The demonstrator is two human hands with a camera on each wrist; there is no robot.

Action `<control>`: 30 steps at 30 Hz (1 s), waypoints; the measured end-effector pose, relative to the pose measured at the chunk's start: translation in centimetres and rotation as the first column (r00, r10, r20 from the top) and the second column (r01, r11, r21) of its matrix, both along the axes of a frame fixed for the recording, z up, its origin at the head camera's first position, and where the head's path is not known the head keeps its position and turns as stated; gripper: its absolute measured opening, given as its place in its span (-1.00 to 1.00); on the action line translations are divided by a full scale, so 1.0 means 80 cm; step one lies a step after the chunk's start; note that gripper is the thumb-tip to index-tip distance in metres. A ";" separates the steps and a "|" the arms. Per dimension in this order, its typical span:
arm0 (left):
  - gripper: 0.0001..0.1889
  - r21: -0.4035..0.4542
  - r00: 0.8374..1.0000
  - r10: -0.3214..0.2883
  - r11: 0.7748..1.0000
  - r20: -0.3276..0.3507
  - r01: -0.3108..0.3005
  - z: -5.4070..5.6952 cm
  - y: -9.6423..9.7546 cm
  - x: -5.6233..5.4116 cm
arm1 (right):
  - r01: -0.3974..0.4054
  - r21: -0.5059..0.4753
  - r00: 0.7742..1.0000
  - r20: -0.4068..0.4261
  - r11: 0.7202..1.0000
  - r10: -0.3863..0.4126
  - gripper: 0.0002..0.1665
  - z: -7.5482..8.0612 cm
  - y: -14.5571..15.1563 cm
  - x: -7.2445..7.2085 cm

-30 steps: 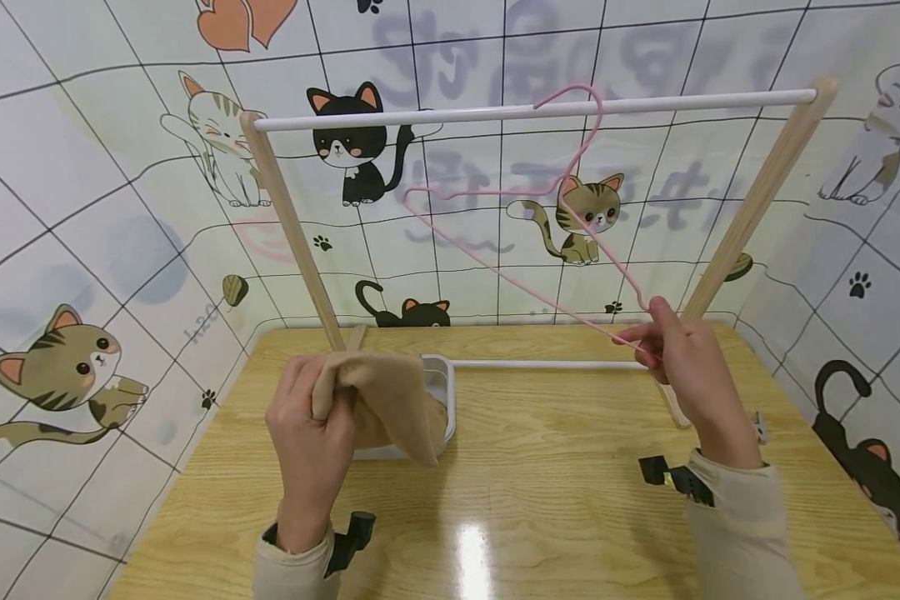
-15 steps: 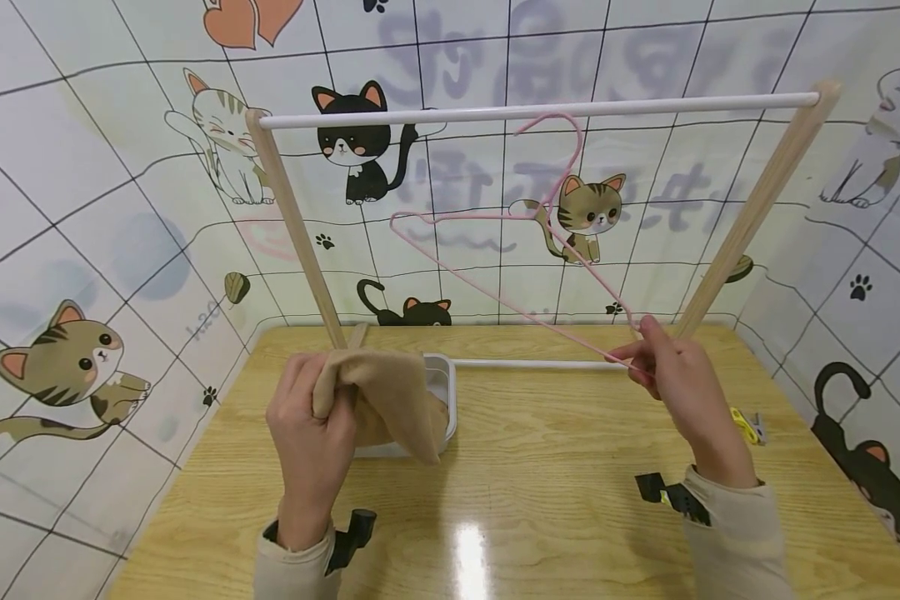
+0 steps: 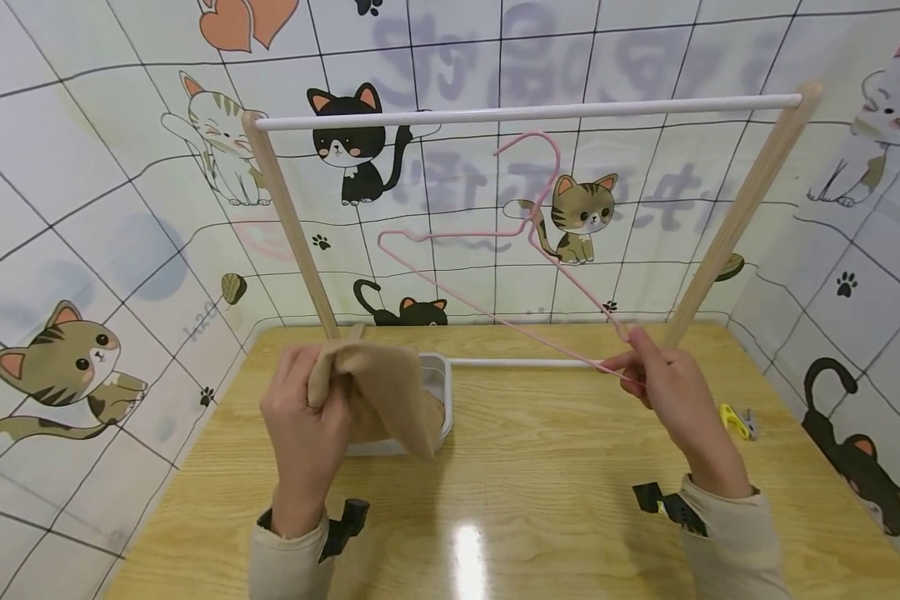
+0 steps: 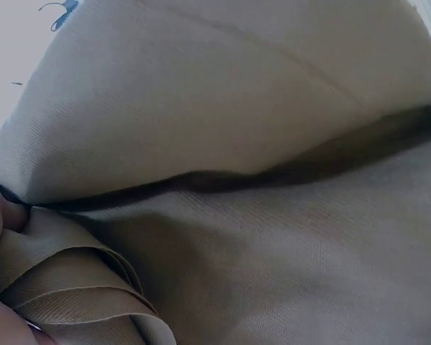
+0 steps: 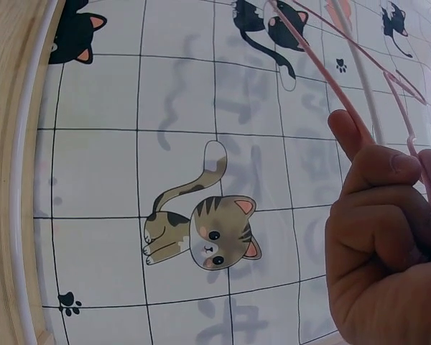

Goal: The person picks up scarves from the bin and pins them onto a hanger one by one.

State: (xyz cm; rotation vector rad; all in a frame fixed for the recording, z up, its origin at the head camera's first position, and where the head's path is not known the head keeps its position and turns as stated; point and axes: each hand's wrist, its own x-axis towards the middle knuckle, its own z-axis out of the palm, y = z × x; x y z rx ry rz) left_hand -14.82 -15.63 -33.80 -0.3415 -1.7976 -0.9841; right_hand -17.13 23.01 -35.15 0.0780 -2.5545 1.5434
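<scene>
My left hand (image 3: 307,412) grips a bunched edge of a tan cloth (image 3: 397,392), whose folds hang to the right over a white basket (image 3: 447,392). In the left wrist view the cloth (image 4: 273,244) fills most of the picture, with layered folds beside the fingers. At the right, my right hand (image 3: 671,387) pinches one end of a pink clothes hanger (image 3: 465,236), tilted with its hook up and left. The hook hangs free just below the rack's white rail. The right wrist view has the curled fingers of my right hand (image 5: 388,223) around the hanger (image 5: 330,72).
A clothes rack with a white top rail (image 3: 450,115) and wooden posts (image 3: 742,217) stands on the wooden table (image 3: 555,467). A lower white bar (image 3: 525,362) runs near the back edge. Yellow and grey clips (image 3: 737,422) lie at the right. A cat-print sheet (image 3: 465,50) surrounds the table.
The right hand and hanger have moved down and left; the hook, earlier overlapping the top rail in view, now sits below it. The left hand with the cloth stays nearly still.
</scene>
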 end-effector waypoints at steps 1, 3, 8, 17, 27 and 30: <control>-0.86 -0.008 1.000 0.001 1.000 -0.006 -0.001 0.002 -0.001 -0.002 | -0.001 -0.002 1.000 0.005 1.000 0.001 -0.05 0.000 -0.002 0.000; -0.86 -0.024 1.000 0.008 1.000 -0.014 -0.008 0.009 -0.003 -0.006 | -0.010 -0.005 1.000 0.009 1.000 0.010 -0.06 0.001 -0.006 0.001; -0.85 -0.070 1.000 0.009 0.998 -0.029 -0.011 0.025 -0.008 -0.016 | -0.059 0.003 0.998 -0.018 0.998 0.059 -0.13 0.000 -0.018 0.001; -0.84 -0.159 0.997 -0.058 0.986 -0.049 0.050 0.041 -0.005 -0.031 | -0.114 0.013 0.993 -0.024 0.993 0.115 -0.18 0.000 -0.039 -0.001; -0.86 -0.257 0.995 -0.103 0.961 -0.005 0.099 0.035 0.028 -0.055 | -0.143 0.005 0.990 0.013 0.990 0.143 -0.21 -0.005 -0.052 0.004; -0.85 -0.283 0.994 -0.108 0.952 0.036 0.114 0.032 0.039 -0.061 | -0.125 0.038 0.992 0.024 0.991 0.124 -0.22 -0.007 -0.053 0.006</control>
